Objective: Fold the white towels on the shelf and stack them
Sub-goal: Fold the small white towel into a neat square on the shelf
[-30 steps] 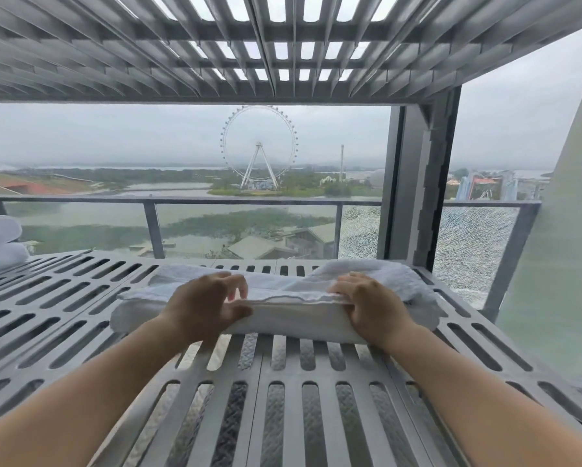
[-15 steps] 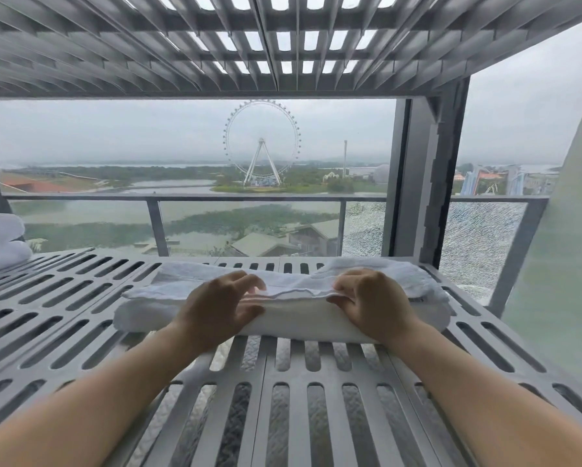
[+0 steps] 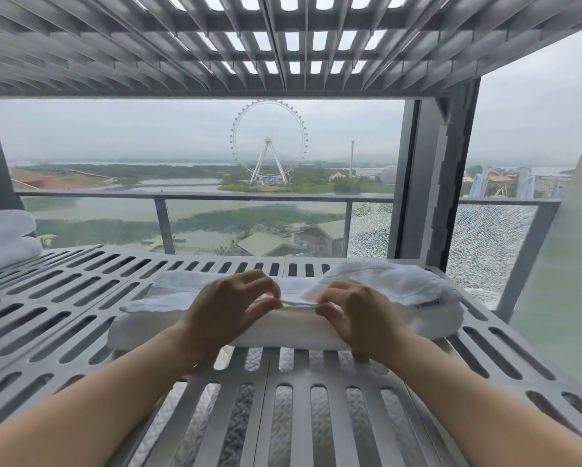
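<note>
A white towel [image 3: 168,323] lies partly folded across the slotted grey shelf [image 3: 64,298], long side left to right. My left hand [image 3: 227,310] and my right hand [image 3: 360,315] rest on its middle, close together. Each pinches the thin upper edge of the towel between thumb and fingers, lifting it slightly. The towel's right end [image 3: 400,284] is bunched higher, with a small label on its side. At the shelf's far left, two folded white towels [image 3: 3,237] sit stacked one on the other.
A slatted grey shelf [image 3: 283,45] runs overhead. Behind the shelf is a window with a railing [image 3: 198,197]; a grey post [image 3: 431,170] stands at the right rear corner. Quilted white fabric [image 3: 283,429] shows through the slots below.
Both hands have slid inward along the towel toward its centre. They now pinch the top edge instead of pressing on the fold.
</note>
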### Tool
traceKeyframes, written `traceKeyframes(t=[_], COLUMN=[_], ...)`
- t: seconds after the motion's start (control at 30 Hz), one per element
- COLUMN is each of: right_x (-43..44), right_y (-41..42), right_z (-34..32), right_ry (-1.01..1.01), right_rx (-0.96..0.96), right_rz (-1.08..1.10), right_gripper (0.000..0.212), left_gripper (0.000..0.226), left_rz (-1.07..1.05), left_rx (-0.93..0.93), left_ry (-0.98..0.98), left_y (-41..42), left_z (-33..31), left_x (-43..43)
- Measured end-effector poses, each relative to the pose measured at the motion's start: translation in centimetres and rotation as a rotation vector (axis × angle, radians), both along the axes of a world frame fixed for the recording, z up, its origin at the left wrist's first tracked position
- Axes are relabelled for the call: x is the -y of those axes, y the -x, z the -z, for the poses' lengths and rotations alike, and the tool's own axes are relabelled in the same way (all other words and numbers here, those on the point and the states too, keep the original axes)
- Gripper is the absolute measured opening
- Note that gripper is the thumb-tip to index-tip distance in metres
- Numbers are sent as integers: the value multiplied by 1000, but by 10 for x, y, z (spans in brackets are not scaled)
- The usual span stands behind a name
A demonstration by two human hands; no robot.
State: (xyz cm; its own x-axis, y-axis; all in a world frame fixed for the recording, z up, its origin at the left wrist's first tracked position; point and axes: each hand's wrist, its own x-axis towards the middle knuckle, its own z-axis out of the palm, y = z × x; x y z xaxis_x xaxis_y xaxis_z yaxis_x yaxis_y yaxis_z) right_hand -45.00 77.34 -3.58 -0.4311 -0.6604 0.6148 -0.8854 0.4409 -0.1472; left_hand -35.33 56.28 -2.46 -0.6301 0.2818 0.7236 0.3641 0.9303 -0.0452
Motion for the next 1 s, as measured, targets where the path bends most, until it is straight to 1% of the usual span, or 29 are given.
traceKeyframes(t=[0.17, 0.3, 0.4, 0.47, 0.53, 0.6, 0.67, 0.77, 0.8, 0.9, 0.93, 1.0], right_x=[-4, -7, -4, -1, 0, -1, -2, -3, -3, -1, 0, 2], right_y=[2, -1, -6, -7, -8, -9, -10, -11, -10, -10, -10, -12], right_z=[2, -1, -1, -1, 0, 0, -2, -2, -1, 3, 3, 4], right_ry=[-11, 17, 21, 10, 4, 38, 76, 27, 1, -41, -43, -27], right_rx=[35, 37, -17, -43, -61, -70, -88, -110, -98, -82, -85, -101], right_rz=[-28, -72, -112, -119, -108, -102, -105, -116, -123, -113, -106, -87], right_gripper=[11, 20, 18, 15, 17, 19, 20, 10, 9, 19, 19, 11], left_gripper=[1, 17, 6, 3, 8, 18, 22, 19, 19, 17, 17, 17], left_rz=[8, -6, 3, 11, 22, 21, 4, -35, -48, -70, -68, -56], left_rx=[28, 20, 45, 61, 73, 77, 52, 18, 4, -23, -29, -36], left_ry=[-9, 18, 17, 4, -12, -13, 16, 66, 73, 89, 100, 125], left_y=[-1, 1, 1, 1, 0, -1, -3, -4, -4, -4, -4, -4], left_z=[-1, -2, -2, -2, -1, -2, -3, -4, -4, -4, -4, -5], left_x=[4, 6, 7, 6, 6, 6, 6, 6, 6, 5, 4, 4])
